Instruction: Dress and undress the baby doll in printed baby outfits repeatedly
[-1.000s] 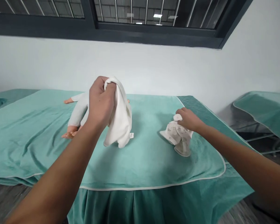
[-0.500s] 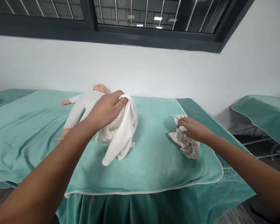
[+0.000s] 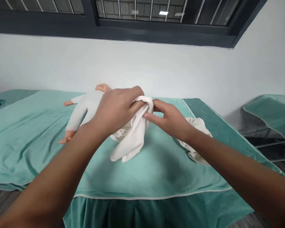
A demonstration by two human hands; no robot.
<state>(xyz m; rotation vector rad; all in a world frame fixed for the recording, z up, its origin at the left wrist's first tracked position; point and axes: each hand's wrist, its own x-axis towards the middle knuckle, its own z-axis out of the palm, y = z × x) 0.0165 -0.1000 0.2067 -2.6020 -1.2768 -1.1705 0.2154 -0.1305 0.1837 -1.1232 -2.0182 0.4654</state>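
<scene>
My left hand (image 3: 120,107) grips a small white garment (image 3: 135,136) by its gathered top and holds it up over the bed. A sleeve-like part hangs down in front. My right hand (image 3: 168,118) is at the garment's right edge, thumb on the near side and fingers around the back, partly hidden. Beyond my left forearm lies a baby doll (image 3: 92,101) in a white bodysuit, its head and one side covered by my hand. A crumpled off-white cloth (image 3: 197,126) rests on the bed behind my right forearm, which hides part of it.
A green cover (image 3: 133,183) with pale piping lies over the bed, against a white wall (image 3: 156,69). Above is a dark-framed window (image 3: 166,31) with bars. Another green-covered bed (image 3: 273,110) with a metal frame stands at the right.
My right hand has let go of the off-white cloth and moved left to the white garment. My left hand has shifted slightly right with the garment.
</scene>
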